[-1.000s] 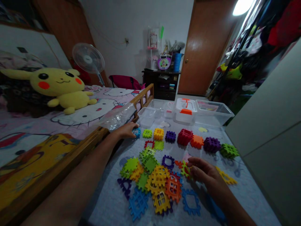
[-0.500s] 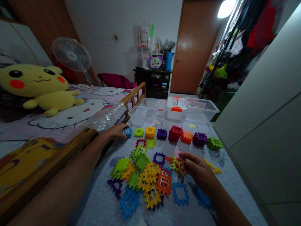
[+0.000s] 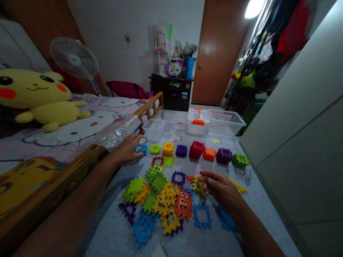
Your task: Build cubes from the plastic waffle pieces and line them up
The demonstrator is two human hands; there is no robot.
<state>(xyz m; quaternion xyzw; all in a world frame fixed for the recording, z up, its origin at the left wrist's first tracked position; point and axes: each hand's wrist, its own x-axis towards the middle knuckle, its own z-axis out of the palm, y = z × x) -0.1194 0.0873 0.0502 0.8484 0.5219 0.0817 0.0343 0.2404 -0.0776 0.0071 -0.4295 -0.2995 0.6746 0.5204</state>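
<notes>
My left hand [image 3: 130,147] is at the far left of a row of stacked plastic building pieces. Its thumb and fingers are apart beside a small blue stack [image 3: 140,148], with the thumb along its near side. My right hand [image 3: 220,186] is curled over the right middle of the table. A tilted yellow-green toothed piece [image 3: 197,184] shows at its fingertips, partly hidden by them. Behind that lie a small orange-red piece [image 3: 189,179] and a purple frame [image 3: 178,178]. A blue piece [image 3: 227,218] lies partly under my right forearm.
A loose heap of toothed pieces [image 3: 163,198] covers the near middle. The row continues rightward through a yellow stack [image 3: 168,149], a red stack [image 3: 196,150] and a green stack [image 3: 240,161]. Clear plastic boxes [image 3: 226,125] stand behind. A wooden bed rail [image 3: 88,160] borders the left.
My left hand's fingers have drawn back from the blue stack and spread. The right hand and its yellow-green piece keep their pose. The whole view has shifted slightly.
</notes>
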